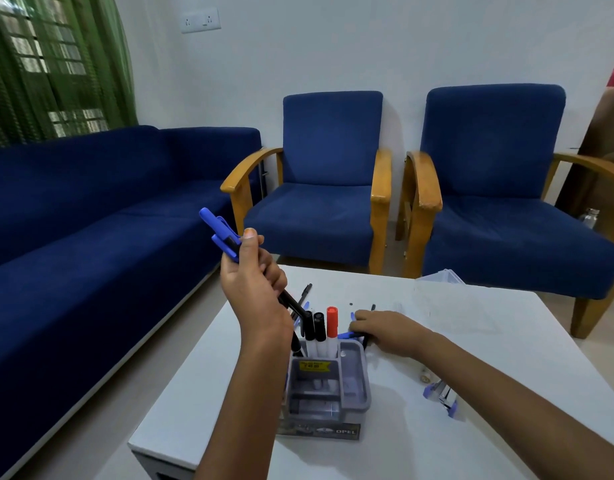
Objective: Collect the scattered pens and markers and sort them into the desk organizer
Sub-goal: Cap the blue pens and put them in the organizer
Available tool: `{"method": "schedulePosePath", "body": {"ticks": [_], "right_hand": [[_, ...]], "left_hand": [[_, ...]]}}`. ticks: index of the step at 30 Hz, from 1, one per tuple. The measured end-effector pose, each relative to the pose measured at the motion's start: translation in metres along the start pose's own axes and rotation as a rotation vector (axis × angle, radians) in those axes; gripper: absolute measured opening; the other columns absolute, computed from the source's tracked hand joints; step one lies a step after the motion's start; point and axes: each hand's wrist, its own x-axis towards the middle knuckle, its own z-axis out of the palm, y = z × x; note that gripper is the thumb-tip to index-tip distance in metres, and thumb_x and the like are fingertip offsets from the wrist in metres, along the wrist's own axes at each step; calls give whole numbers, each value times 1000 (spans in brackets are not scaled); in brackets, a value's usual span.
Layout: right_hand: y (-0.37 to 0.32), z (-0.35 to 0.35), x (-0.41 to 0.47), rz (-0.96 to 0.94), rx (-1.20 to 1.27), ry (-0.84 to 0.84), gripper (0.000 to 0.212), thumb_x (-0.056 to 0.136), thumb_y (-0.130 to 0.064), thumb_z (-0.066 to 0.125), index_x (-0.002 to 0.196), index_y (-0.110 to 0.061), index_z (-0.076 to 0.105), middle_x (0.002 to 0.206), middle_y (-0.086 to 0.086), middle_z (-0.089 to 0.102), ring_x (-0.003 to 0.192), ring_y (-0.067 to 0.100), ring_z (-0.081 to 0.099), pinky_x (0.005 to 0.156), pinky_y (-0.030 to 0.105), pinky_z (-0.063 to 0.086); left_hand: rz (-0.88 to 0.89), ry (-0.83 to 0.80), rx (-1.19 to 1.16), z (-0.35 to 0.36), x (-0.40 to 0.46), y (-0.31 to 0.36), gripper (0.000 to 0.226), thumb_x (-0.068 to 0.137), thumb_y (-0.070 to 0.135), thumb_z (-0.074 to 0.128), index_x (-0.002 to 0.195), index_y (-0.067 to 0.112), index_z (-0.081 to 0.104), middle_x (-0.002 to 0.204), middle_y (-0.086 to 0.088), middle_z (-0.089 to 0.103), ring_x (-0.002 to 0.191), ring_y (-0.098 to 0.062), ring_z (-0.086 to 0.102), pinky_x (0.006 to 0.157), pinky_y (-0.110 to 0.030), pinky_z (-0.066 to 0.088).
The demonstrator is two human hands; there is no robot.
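Above the white table [437, 344], your left hand [253, 289] is raised w/ fingers curled round a bunch of blue-capped pens [218, 233] and a black one, tips angled down toward the grey organizer [328, 386]. Organizer's rear slot holds two black-capped markers [315, 327] and a red-capped marker [332, 327], upright. Just behind it, your right hand [385, 330] rests palm-down on loose pens [349, 335], fingers curled over them.

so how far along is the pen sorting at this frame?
Partway. Done: three markers, two black-capped and one red-capped, stand in the desk organizer. In hand: the left hand grips a bundle of blue-capped pens; the right hand rests on loose pens on the table. Left: those, plus pens behind the organizer.
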Motion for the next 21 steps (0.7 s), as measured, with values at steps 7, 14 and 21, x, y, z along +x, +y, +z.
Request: {"method": "schedulePosePath", "body": {"ticks": [7,14,21], "right_hand": [[0,7,2,6,-52,48,26,97,-16,46,122,-23,51,124,2,53,107,17,53,85,22,43],[-9,8,14,233,45,228,29,95,-20,53,124,-24,49,119,4,57,102,13,55,91,20,43],[-9,-6,45,396,243,360,32,96,-26,50,124,-11,50,114,12,56,91,16,50,82,19,40]], "left_hand": [[42,37,-29,-13,14,8,16,95,22,52,83,13,53,52,7,32,40,-3,26,37,-16,23],[102,115,3,-45,44,24,14,95,23,53,82,16,53,51,9,33,40,-3,27,38,-17,24],[-96,3,552,-96,97,-13,8,92,17,57,95,11,52,57,3,37,40,-4,31,35,-15,29]]}}
